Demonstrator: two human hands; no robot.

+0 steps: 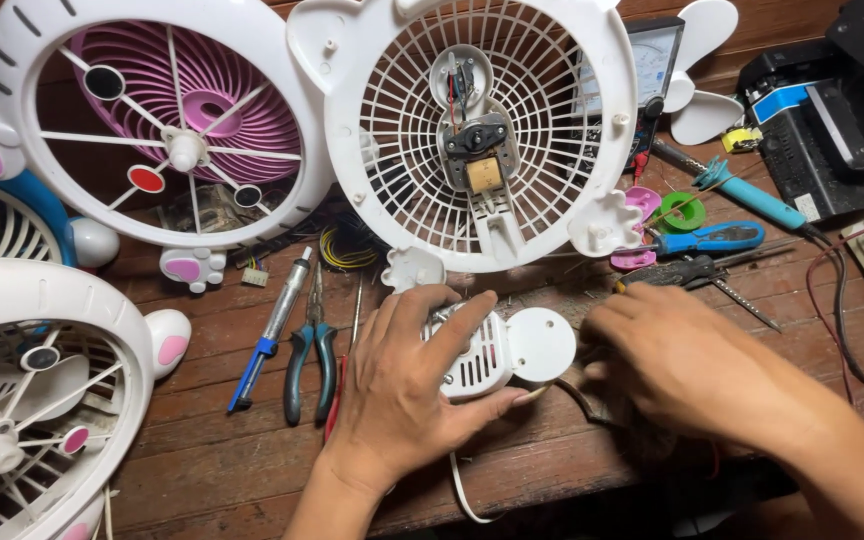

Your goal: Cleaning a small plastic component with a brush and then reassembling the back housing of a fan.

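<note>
My left hand [404,385] grips a small white vented motor cover [487,358] with a round flap [542,343], holding it on the wooden bench [222,460]. My right hand [682,365] rests just right of the cover, fingers curled down toward the bench beside a dark cable; what it holds is hidden. Above them stands a white fan rear grille [472,130] with its bare motor [477,150] showing in the middle.
A white fan front with a pink blade [167,120] leans at top left, another white fan [32,400] at lower left. Pliers [310,360], a desoldering pump [270,335], blue-handled screwdrivers [717,238], a soldering iron [742,190], a meter [652,70] and a black box [842,110] lie around.
</note>
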